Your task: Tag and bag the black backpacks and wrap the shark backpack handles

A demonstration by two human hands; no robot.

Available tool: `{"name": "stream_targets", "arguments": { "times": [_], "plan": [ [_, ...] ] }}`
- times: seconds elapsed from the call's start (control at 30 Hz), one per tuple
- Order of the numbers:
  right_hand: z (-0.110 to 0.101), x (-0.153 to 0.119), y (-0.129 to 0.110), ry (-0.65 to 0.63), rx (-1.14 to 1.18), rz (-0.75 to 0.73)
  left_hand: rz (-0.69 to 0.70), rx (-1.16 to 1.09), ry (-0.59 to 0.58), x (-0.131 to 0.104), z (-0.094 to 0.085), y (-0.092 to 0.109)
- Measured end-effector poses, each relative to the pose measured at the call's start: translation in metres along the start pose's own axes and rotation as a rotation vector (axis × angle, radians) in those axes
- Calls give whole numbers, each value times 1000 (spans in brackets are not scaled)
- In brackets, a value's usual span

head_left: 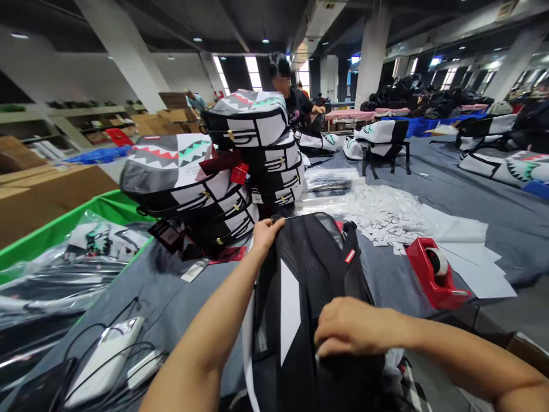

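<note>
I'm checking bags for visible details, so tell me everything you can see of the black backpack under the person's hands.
The backpack sits at the grey table, strap side facing up. It is mostly black, apparently fabric, with perforated padding, an angular white panel and a small red-and-white label on the right. The left hand grips its far left edge; the right hand curls over its lower middle. Its front is hidden.

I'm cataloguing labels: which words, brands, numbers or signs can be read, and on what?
None can be read.
Backpack, red strap label: too small.
Red tag by the stacked bags: blurred.
White tag on the table: too small.
</note>
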State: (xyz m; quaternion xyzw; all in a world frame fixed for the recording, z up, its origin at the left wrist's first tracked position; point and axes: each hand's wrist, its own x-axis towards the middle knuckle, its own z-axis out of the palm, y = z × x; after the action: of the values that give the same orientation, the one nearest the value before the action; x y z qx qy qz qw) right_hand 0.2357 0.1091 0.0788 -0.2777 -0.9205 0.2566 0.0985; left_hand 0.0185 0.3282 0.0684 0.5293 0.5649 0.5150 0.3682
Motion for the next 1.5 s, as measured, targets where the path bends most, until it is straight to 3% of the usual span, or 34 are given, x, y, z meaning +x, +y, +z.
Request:
{"name": "stream_targets", "arguments": {
  "times": [0.07,0.13,0.2,0.27,0.37,0.47,0.57,0.63,0.77,1.0,1.17,1.23,1.3,1.43,1.5],
  "plan": [
    [-28,-15,36,297,7,170,48,154,-7,-5,10,-9],
    [-55,-20,87,617,-29,454,99,247,20,-10,17,-9],
    [-76,-14,138,815,3,772,190,346,49,-15,22,-3],
    [-88,-1,177,877,87,947,342,502,13,-20,31,6],
    [-98,18,201,877,145,945,563,687,-188,-26,54,19],
    [-107,22,189,960,108,846,616,604,-372,-28,81,27],
    [-111,15,159,1085,16,628,644,474,-578,-27,108,31],
    [-105,13,138,1097,-18,539,660,430,-688,-28,122,31],
    [-81,16,106,1039,-44,503,665,395,-693,-33,137,22],
    [-64,4,52,1126,-214,391,647,300,-617,-27,140,-5],
    [-57,-13,22,1152,-294,370,614,280,-628,-23,138,-5],
    [-62,-19,22,1163,-234,399,609,288,-634,-33,128,5],
    [-74,-23,26,1153,-128,436,689,263,-624,-49,117,23],
    [-112,-22,33,969,-4,408,1001,207,-685,-72,104,68],
    [-134,-17,36,893,30,364,1007,264,-690,-70,100,85]
  ]
}}
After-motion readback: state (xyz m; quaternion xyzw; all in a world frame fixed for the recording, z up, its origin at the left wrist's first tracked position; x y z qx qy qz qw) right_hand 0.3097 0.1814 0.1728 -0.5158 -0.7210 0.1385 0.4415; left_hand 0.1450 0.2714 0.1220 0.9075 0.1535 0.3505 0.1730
